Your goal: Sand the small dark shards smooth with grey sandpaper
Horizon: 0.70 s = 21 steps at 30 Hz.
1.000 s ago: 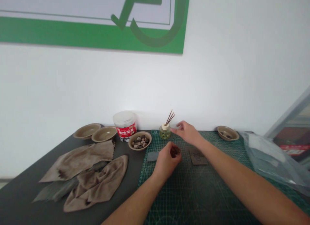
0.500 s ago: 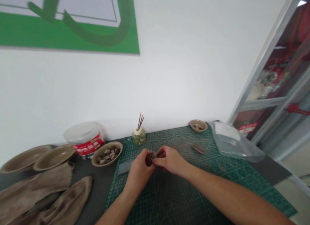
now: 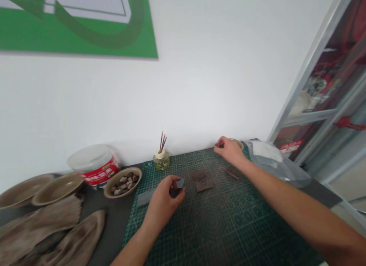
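My left hand (image 3: pixel 166 199) is closed over the green cutting mat (image 3: pixel 225 231), pinching a small flat grey piece (image 3: pixel 180 182) between thumb and fingers. My right hand (image 3: pixel 230 150) is stretched to the back right, in front of the small tan bowl (image 3: pixel 239 144) and partly hiding it. Its fingertips are pinched; what they hold is too small to make out. On the mat between my hands lies a brown square (image 3: pixel 203 180) with dark marks. Below my right wrist is a smaller brown rectangle (image 3: pixel 233 173). A pale grey strip (image 3: pixel 145 197) lies left of my left hand.
Left of the mat stand a bowl of pebbles (image 3: pixel 107 189), a white tub with a red label (image 3: pixel 100 170), two tan dishes (image 3: pixel 25 189) and crumpled brown cloth (image 3: pixel 51 220). A reed diffuser (image 3: pixel 161 160) stands at the back, a clear plastic bag (image 3: pixel 274 165) at the right.
My hands have parted. The right one has moved to the back right, by the small bowl, while the left stays with the grey piece. The brown square now shows on the mat.
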Tool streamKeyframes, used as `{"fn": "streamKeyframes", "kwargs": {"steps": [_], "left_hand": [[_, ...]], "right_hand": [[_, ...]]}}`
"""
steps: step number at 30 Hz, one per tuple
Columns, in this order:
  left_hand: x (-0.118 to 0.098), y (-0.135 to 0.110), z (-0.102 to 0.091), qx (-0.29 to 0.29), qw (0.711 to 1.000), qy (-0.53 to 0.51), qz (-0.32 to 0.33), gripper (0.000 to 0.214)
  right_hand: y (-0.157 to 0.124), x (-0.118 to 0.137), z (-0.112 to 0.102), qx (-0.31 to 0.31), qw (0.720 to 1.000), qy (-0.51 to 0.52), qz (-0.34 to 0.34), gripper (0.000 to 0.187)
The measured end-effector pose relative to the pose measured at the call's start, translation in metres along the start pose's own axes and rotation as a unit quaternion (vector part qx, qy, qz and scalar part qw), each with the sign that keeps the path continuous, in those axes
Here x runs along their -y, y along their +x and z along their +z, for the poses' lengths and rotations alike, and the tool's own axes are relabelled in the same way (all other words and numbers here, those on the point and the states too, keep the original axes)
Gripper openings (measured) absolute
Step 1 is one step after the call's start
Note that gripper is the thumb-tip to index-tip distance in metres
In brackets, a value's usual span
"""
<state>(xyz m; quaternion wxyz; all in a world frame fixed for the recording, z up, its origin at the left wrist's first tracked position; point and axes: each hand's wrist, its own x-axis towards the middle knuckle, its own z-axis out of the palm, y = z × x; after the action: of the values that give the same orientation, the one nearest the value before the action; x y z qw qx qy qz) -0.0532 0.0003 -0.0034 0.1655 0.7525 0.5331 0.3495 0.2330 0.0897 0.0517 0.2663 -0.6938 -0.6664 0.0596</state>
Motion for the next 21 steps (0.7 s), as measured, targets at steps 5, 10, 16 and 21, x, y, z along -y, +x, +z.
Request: {"fn": "streamKeyframes", "kwargs": {"steps": [5,10,16,21], "left_hand": [[0.000,0.000,0.001,0.019,1.000,0.007,0.018,0.017],[0.004,0.001,0.002,0.026,1.000,0.015,0.008,0.018],[0.005,0.002,0.003,0.038,0.999,0.016,-0.001,0.018],[0.006,0.002,0.004,0.042,0.999,0.011,-0.003,0.019]], "right_hand": [[0.050,-0.064,-0.016,0.026,0.993,-0.078,0.081,0.023],[0.066,-0.086,0.005,0.068,0.985,-0.107,0.118,0.023],[0.080,-0.089,0.020,0.064,0.977,-0.126,0.158,0.037],[0.084,-0.086,0.024,0.055,0.972,-0.136,0.186,0.041]]}}
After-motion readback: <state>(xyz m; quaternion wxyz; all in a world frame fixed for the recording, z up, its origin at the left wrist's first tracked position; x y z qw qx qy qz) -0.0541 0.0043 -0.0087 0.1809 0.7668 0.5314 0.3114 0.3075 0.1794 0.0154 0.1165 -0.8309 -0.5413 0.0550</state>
